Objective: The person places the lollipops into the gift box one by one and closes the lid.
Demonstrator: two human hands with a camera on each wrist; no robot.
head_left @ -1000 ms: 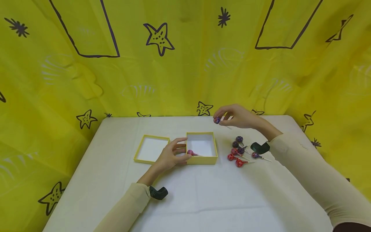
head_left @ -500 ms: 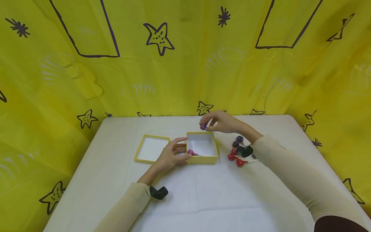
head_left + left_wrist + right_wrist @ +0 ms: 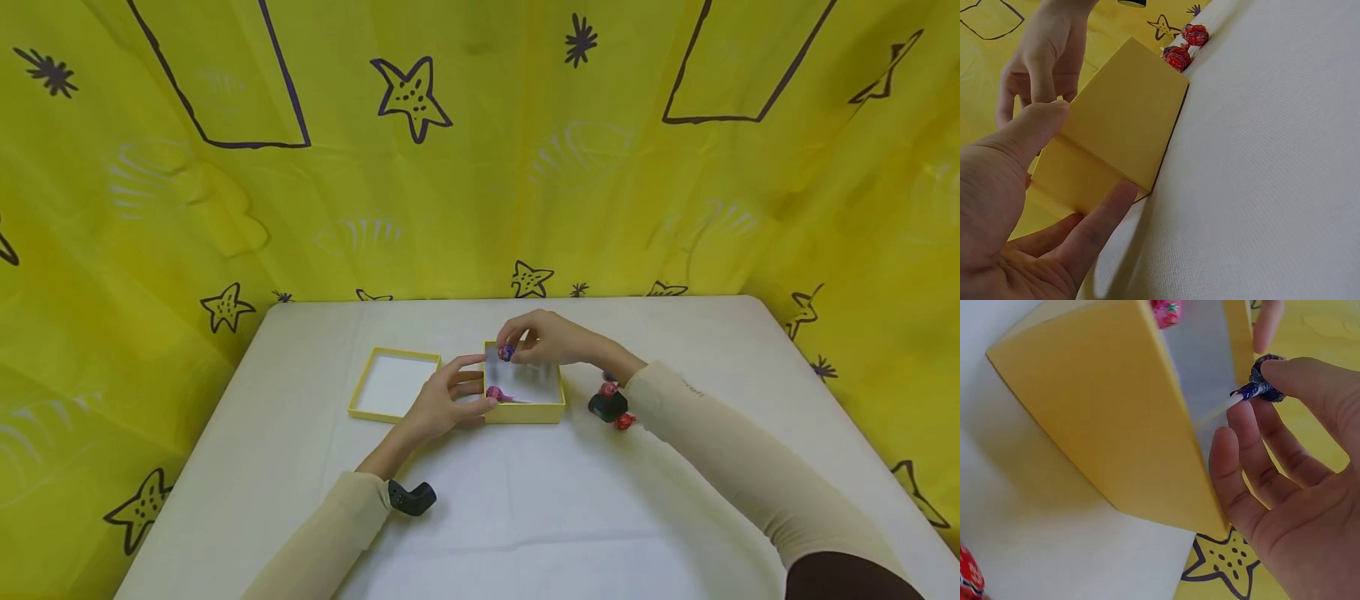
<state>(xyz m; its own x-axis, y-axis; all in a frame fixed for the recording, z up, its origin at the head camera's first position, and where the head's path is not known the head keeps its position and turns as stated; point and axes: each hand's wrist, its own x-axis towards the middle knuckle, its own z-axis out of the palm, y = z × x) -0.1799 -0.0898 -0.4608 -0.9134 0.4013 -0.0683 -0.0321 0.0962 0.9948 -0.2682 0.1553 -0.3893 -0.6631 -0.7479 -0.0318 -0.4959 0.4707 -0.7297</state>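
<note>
An open yellow box with a white inside stands mid-table. My left hand grips its left side; in the left wrist view the thumb lies at the rim and a fingertip touches the lower corner of the yellow wall. Over the box's far left part, my right hand pinches a purple-blue wrapped lollipop by its candy head between thumb and fingers. Its white stick points into the box in the right wrist view. A pink lollipop lies inside along the near wall.
Left of the box lies a shallow yellow-rimmed lid, white inside. Red lollipops sit to its right, partly hidden by the right forearm and the black wrist device. A yellow patterned curtain hangs behind the white table.
My right hand has moved left and down with the purple-blue lollipop, from behind the box's right side to over its opening. The left hand and box stay put.
</note>
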